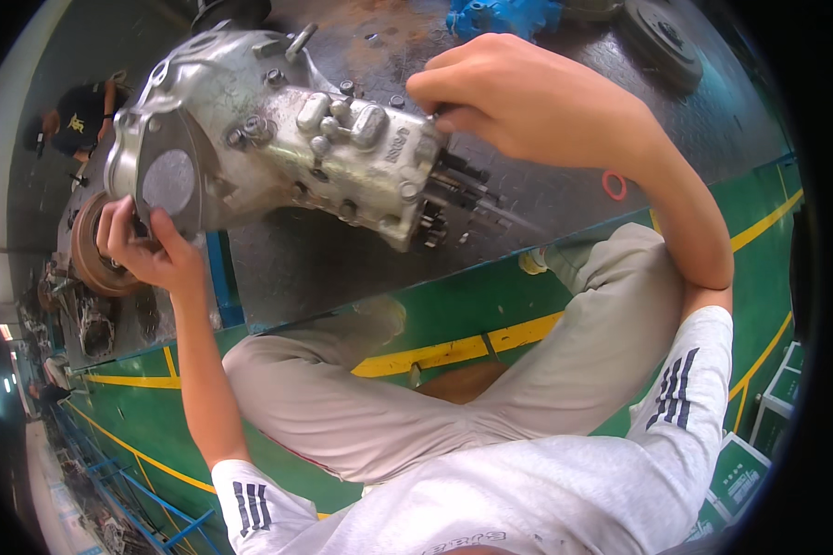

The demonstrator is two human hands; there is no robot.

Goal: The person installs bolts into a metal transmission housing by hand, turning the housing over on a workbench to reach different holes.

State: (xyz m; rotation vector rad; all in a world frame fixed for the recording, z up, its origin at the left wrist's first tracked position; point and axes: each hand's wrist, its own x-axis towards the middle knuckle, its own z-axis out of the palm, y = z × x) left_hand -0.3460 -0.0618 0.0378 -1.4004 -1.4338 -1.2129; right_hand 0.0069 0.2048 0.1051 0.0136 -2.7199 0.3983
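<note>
A silver-grey metal gearbox housing (278, 139) lies tilted on the dark workbench (305, 268), its wide bell end to the left. Bolts stud its upper face, and dark shift rods (463, 185) stick out of its right end. My left hand (153, 245) grips the lower rim of the bell end, thumb on one side and fingers on the other. At the far right corner of the housing is my right hand (491, 97), its fingers curled and pinched together. Something small and dark shows at those fingertips, too hidden to name.
On the bench lie a red ring (614, 184), a blue casting (502, 17) and a round metal drum (659, 42). A rusty disc (102, 245) sits beyond my left hand. Another person (81, 120) is at the far left. Green boxes (740, 472) stand at the lower right.
</note>
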